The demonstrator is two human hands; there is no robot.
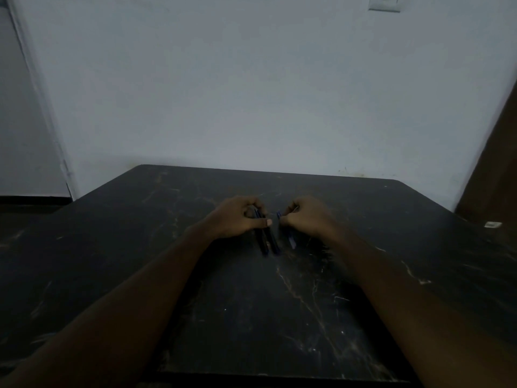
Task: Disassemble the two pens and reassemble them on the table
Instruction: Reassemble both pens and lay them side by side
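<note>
Left hand [240, 219] grips two dark pens [268, 242] — right hand [307, 217], at its 3 o'clock, pinches a small blue part [278, 214].

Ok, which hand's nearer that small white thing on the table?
Right. The right hand, pinching a blue pen part, is left of the white thing; the left hand, gripping dark pens, is farther left.

A switch plate [384, 2] sits on the pale wall [251, 79], a small white scrap [493, 224] lower right.
</note>
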